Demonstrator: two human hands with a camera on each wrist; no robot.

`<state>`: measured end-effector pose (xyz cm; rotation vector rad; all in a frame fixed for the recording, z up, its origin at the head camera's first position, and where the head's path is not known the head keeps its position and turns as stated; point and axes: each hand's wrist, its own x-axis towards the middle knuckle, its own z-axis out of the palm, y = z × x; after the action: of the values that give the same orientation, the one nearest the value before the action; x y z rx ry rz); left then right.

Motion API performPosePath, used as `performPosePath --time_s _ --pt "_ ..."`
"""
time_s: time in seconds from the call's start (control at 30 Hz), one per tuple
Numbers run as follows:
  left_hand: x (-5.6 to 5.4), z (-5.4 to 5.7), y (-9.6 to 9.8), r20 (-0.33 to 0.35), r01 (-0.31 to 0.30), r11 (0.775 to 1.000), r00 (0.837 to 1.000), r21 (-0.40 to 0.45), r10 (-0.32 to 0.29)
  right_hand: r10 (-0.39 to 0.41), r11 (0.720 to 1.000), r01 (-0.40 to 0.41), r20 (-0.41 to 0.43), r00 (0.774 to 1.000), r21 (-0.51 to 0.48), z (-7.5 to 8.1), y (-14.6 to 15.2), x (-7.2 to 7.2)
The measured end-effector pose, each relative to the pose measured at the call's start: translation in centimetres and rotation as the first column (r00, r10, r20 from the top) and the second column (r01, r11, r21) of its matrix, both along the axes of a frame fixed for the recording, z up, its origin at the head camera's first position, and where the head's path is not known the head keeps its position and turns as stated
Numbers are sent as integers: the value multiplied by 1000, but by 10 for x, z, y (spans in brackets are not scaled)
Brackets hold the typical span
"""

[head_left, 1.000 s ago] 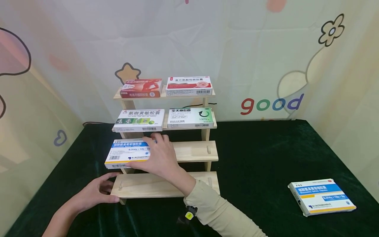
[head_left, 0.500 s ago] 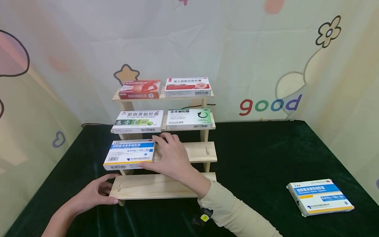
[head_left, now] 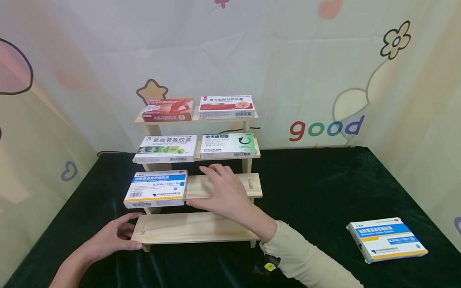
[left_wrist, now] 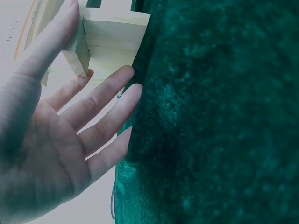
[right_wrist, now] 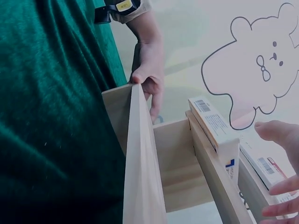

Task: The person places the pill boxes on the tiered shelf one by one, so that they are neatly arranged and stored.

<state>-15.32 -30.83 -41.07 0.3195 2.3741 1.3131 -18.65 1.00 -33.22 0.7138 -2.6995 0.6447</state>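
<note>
The wooden tiered rack (head_left: 194, 229) stands on the dark green cloth. At its lower left end, my left hand (head_left: 108, 239) pinches the bottom shelf board between thumb and index finger; its other fingers stretch past the board in the left wrist view. A white, blue and yellow medicine box (head_left: 156, 188) lies on the left half of the second shelf from the bottom. Just right of that box, my right hand (head_left: 230, 196) hovers over the same shelf with fingers spread and nothing held. In the right wrist view, only part of this hand's fingers (right_wrist: 280, 133) shows.
Higher up lie a white-green capsule box (head_left: 167, 148), another green-white box (head_left: 227, 145), a red box (head_left: 168, 110) and a red-white box (head_left: 227, 107). A second blue and yellow medicine box (head_left: 387, 240) rests on the cloth at right. A printed curtain (head_left: 306, 72) hangs behind.
My right hand has let go of the blue and yellow medicine box and moved right, away from it. The box stays on its shelf; my left hand keeps its hold on the rack.
</note>
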Motion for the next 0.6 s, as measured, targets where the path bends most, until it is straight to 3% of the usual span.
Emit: performPosePath --time_s 0.6 --pt "1 1 1 -8 3 1000 1000 -5 -3 -11 999 9 -67 998 -32 -1 43 4"
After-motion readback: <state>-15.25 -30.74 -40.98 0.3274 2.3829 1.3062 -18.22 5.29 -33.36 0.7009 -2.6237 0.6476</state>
